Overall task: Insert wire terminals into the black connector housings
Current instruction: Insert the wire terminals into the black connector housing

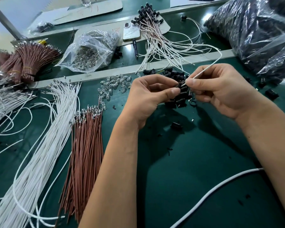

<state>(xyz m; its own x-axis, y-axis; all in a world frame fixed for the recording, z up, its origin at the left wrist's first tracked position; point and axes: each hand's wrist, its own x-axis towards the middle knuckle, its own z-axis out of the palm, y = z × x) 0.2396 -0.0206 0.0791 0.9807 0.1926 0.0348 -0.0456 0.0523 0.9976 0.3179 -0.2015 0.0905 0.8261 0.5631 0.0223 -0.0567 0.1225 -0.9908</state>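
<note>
While the left hand (pixel 152 92) pinches a black housing (pixel 183 88) over the loose pile on the tabletop (pixel 196 162), the right hand (pixel 220 89) pinches a white wire (pixel 202 72) just behind its terminal, tip right at the housing. Looks featherlight and floppy, so I'd grip close to the metal end or it'll buckle; the housing's stiff plastic, tiny, easy to fumble. Clear bag (pixel 90 51) holds small glassy bits, probably bulbs. Big bags (pixel 253 33) at right look stuffed with black parts.
</note>
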